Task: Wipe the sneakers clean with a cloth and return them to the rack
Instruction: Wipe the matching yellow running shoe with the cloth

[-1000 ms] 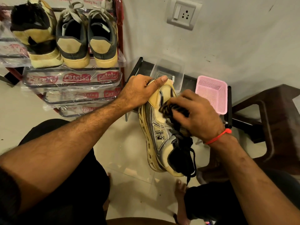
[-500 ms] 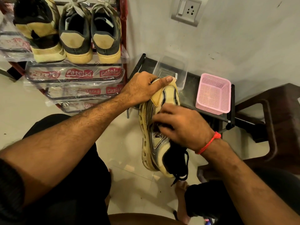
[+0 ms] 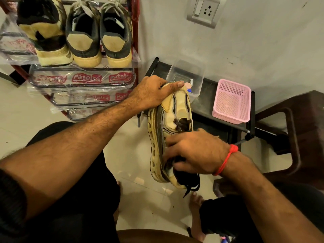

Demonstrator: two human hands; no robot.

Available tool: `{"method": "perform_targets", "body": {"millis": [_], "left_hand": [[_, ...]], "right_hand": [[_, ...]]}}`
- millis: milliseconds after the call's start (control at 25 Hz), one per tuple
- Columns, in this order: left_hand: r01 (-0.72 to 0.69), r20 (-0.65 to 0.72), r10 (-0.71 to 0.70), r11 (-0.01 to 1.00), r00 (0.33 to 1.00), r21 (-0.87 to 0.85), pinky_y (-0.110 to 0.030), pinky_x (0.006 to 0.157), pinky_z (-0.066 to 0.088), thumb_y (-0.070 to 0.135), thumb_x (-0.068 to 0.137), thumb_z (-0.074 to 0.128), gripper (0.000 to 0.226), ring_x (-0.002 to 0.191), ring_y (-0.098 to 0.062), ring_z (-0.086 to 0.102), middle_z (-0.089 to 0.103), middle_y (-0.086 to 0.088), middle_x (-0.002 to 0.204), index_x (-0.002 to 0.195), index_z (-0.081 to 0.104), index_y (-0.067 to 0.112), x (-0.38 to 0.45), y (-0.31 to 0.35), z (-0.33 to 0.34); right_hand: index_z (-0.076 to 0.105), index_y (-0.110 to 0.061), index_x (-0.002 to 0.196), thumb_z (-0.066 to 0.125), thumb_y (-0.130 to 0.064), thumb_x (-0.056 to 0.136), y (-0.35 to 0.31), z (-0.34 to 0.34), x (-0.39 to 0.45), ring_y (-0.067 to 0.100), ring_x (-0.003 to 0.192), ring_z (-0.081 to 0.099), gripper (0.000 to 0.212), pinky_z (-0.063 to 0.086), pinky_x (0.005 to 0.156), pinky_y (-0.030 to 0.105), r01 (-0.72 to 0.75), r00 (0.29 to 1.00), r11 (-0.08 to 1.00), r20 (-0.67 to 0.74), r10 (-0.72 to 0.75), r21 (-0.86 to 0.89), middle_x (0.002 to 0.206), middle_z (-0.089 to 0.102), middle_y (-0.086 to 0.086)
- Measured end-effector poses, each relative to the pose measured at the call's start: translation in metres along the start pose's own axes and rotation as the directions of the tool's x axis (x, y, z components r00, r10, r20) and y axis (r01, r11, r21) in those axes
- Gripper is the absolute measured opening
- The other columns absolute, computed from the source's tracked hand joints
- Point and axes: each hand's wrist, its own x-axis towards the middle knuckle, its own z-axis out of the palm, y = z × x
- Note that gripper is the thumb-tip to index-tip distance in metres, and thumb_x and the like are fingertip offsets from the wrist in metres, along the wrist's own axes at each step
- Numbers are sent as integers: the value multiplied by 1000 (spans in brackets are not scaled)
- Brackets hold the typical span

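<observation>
The person is sitting in front of a shoe rack (image 3: 82, 85), holding 1 cream-and-grey sneaker (image 3: 169, 137) in the air above the tiled floor (image 3: 133, 155), sole turned toward the left and toe pointing away. The left hand (image 3: 154, 92) is gripping the toe end, fingers curled over the sole edge and thumb lying along the toe cap. The right hand (image 3: 194, 151) is pressing against the side panel near the heel, fingers bent around a dark cloth (image 3: 182, 123), of which only bits are showing above and below the hand; it seems to be rubbing along the upper.

3 other shoes are sitting on the top shelf of the rack: a pair of grey sneakers (image 3: 98, 37) and 1 black-and-cream shoe (image 3: 43, 32) beside them. Behind the held sneaker, a low black stand (image 3: 210, 109) is carrying a clear plastic box (image 3: 185, 74) and a pink basket (image 3: 231, 100).

The wiping looks to be under way, with the return to the rack not yet done. The loose black laces (image 3: 192, 186) are dangling under the heel and could catch in the cloth or the fingers. Because the left hand is holding only the toe, a hard rub at the heel could twist the sneaker out of that grip and drop it onto the floor or the bare foot (image 3: 196, 199) just below.
</observation>
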Motion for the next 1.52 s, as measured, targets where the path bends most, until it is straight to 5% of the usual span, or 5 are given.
{"method": "perform_targets", "body": {"millis": [240, 520, 720, 1080, 1520], "left_hand": [[15, -87, -25, 994, 996, -104, -11, 39, 32, 59, 97, 54, 55, 38, 1, 46, 52, 6, 52, 64, 60, 15, 1, -4, -9], [13, -122, -18, 999, 992, -43, -10, 43, 33, 62, 98, 49, 56, 47, -3, 47, 54, 6, 57, 69, 63, 17, 1, -9, -14], [131, -159, -156, 978, 975, -160, -20, 49, 39, 66, 97, 48, 66, 50, -5, 50, 57, -2, 61, 71, 64, 8, 2, -8, -14], [250, -83, -289, 916, 954, -313, -30, 61, 44, 72, 91, 53, 72, 59, -20, 54, 61, -8, 68, 75, 68, 4, 0, -3, -18], [212, 148, -152, 643, 977, -736, -39, 83, 57, 76, 84, 55, 72, 93, -16, 70, 74, 2, 98, 123, 61, 16, -14, 17, -16]], "right_hand": [[67, -27, 121, 51, -43, 92, 37, -6, -10, 19, 91, 60, 37, 52, 57, 32, -343, 736, 931, -580, 349, 125, 102, 62, -2], [68, -29, 105, 65, -17, 90, 58, -18, -28, 4, 85, 67, 19, 59, 79, 28, -192, 477, 666, -525, 705, 721, 90, 67, -16], [44, -39, 134, 75, -61, 66, 51, -19, -31, 6, 97, 62, 78, 46, 80, 10, -380, 860, 751, -91, 502, 540, 104, 57, -16], [4, -49, 155, 49, -64, 78, 47, 10, -15, 25, 112, 61, 90, 55, 96, 45, -358, 862, 873, -243, 445, 331, 137, 57, 9], [66, -12, 129, 57, 6, 92, 64, -5, -14, 17, 89, 65, 43, 56, 83, 29, 178, 295, 558, -585, 755, 810, 98, 72, -9]]}}
